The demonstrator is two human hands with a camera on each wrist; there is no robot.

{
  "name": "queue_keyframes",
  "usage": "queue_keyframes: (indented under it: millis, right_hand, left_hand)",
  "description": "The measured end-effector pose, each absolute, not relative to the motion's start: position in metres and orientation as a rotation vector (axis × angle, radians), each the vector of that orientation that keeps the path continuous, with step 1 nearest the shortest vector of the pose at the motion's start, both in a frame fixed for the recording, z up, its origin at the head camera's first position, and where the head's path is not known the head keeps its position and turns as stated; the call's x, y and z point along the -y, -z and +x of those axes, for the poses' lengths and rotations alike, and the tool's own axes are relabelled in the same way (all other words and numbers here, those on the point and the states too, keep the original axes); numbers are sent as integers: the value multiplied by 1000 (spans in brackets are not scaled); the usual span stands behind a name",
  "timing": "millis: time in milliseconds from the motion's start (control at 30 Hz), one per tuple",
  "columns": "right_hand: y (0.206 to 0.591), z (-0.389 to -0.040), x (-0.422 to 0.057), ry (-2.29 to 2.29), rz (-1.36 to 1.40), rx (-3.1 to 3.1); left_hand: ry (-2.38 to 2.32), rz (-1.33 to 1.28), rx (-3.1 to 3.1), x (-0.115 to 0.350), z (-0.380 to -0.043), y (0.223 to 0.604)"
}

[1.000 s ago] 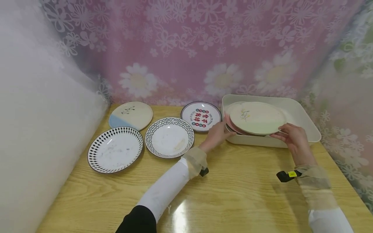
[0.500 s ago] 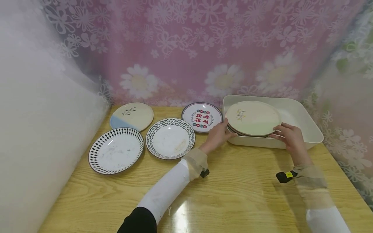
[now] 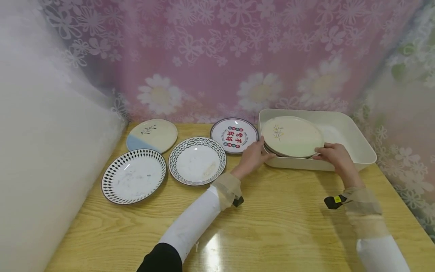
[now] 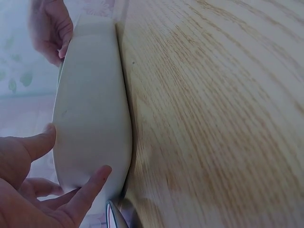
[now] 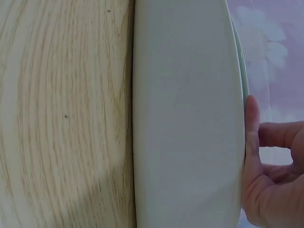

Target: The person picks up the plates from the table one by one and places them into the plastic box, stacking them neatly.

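Observation:
A cream and pale-green plate (image 3: 293,138) with a small yellow-grey sprig lies on top of stacked plates in the left part of an off-white storage bin (image 3: 340,166). My right hand (image 3: 334,156) pinches its front right edge; in the right wrist view the plate's edge (image 5: 241,57) shows just above the bin's rim, beside the fingertips. My left hand (image 3: 251,156) grips the bin's front left corner. The left wrist view has the left thumb (image 4: 40,141) at the rim and a finger (image 4: 97,178) against the outer wall. The lower plates are mostly hidden.
Left of the bin lie a white plate with red lettering (image 3: 234,136), a wavy-rimmed plate (image 3: 197,160), a diamond-rimmed oval plate (image 3: 134,175) and a cream-and-blue plate (image 3: 153,136). A floral curtain (image 3: 210,56) hangs behind the wooden table (image 3: 272,219).
The cream and pale-green plate has moved left and down, covering the pink plate beneath it. My right hand has shifted left with it, while my left hand stays at the bin's corner.

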State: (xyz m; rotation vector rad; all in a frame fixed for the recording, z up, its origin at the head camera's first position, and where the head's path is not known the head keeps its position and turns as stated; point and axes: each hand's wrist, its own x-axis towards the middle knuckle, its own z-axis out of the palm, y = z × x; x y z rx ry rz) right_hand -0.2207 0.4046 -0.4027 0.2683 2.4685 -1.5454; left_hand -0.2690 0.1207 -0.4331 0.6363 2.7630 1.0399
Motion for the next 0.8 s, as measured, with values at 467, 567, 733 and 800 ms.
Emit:
queue_keyframes:
  millis: [467,567,733,800]
  right_hand:
    - [404,-220,-409,1455,162,-2499]
    - [410,-218,-408,1596,253,-2513]
    - [422,-212,-398,2166,367,-2434]
    - [425,-209,-393,2374,337,-2376]
  left_hand:
    - [-1034,617,-2770,-120,-266,431]
    - [-1051,612,-2763,-119,-265,431]
    - [-1066,611,-2762,-119,-267,433]
    - [-1090,611,-2756,-119,-268,433]
